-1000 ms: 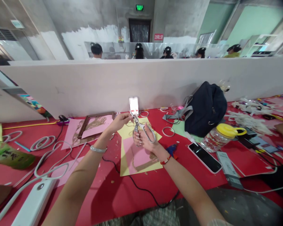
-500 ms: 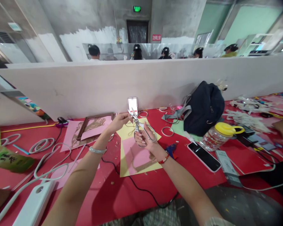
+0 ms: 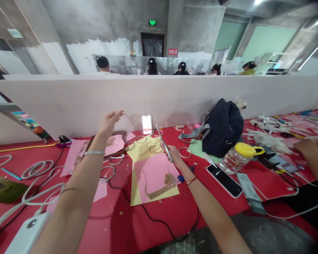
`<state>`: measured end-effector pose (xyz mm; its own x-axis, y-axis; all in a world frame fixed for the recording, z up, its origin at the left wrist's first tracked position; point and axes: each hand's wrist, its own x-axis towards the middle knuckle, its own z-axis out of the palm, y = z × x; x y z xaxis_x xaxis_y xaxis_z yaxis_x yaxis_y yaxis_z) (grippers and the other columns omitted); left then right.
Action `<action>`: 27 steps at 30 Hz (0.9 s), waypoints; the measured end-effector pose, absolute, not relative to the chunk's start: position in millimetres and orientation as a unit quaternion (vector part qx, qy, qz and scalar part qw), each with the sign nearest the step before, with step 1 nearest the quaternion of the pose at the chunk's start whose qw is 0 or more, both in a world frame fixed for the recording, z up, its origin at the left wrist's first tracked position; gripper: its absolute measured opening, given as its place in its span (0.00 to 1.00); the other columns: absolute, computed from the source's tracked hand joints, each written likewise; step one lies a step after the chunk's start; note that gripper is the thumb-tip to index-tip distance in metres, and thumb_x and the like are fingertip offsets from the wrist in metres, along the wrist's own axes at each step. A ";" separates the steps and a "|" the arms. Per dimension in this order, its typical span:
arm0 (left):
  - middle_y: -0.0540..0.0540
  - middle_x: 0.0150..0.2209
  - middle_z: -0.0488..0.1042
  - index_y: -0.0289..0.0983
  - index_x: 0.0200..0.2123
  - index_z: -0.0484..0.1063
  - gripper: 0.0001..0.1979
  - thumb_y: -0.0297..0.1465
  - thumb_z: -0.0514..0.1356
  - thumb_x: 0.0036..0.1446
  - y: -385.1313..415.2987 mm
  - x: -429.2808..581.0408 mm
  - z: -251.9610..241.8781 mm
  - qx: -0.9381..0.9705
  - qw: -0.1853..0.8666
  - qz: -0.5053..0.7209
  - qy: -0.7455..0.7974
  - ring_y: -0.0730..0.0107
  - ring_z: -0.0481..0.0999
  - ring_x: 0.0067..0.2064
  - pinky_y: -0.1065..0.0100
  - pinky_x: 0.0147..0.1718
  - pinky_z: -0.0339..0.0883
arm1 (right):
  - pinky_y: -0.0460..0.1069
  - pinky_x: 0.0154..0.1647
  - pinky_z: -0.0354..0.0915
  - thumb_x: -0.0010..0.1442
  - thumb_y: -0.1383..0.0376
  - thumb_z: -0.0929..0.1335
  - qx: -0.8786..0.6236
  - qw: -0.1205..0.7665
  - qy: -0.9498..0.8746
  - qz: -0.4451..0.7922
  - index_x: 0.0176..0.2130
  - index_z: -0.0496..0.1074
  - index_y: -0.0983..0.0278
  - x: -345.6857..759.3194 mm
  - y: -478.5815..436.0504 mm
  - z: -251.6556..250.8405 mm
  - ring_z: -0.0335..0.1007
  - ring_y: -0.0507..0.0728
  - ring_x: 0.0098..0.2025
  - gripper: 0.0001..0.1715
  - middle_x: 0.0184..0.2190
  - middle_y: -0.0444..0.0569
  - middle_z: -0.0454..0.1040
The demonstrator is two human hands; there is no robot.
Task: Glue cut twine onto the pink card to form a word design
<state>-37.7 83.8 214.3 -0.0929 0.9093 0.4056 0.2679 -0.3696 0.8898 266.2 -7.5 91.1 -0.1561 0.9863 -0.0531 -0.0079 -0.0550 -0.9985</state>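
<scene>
My left hand has risen from the scissors, pinching string; my right hand grips them. Cut looks done.

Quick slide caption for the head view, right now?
Right hand grips scissors above pink-and-yellow paper on the red table; left hand raised with a thin strand.

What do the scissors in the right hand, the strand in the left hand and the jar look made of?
Scissors: bare metal, shiny grey. Strand: perhaps twine, thin and tan; too fine to be sure. Jar: probably clear plastic, contents showing through, glossy yellow lid.
</scene>
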 end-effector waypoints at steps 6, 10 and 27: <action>0.44 0.35 0.75 0.38 0.34 0.79 0.18 0.48 0.69 0.55 69.0 -39.3 201.4 0.553 0.317 0.595 0.489 0.61 0.73 0.41 0.64 0.35 0.66 | 0.52 0.39 0.62 0.62 0.50 0.73 -0.714 0.197 -0.662 0.113 0.35 0.78 0.67 302.9 -0.1 93.9 0.77 0.65 0.42 0.21 0.37 0.61 0.82; 0.53 0.25 0.64 0.37 0.35 0.78 0.18 0.47 0.71 0.54 42.8 -15.1 176.3 0.498 0.483 0.576 0.432 0.77 0.59 0.25 0.72 0.23 0.56 | 0.53 0.43 0.66 0.64 0.53 0.73 -0.731 0.143 -0.661 0.090 0.44 0.82 0.73 311.5 11.4 85.2 0.80 0.70 0.49 0.24 0.46 0.71 0.82; 0.42 0.29 0.82 0.36 0.29 0.84 0.20 0.49 0.74 0.47 -63.5 25.6 44.7 0.599 0.525 0.362 0.484 0.67 0.74 0.29 0.68 0.29 0.64 | 0.59 0.49 0.68 0.68 0.40 0.65 -0.717 0.260 -0.646 -0.019 0.50 0.69 0.67 345.2 -124.5 52.9 0.72 0.71 0.50 0.33 0.46 0.65 0.73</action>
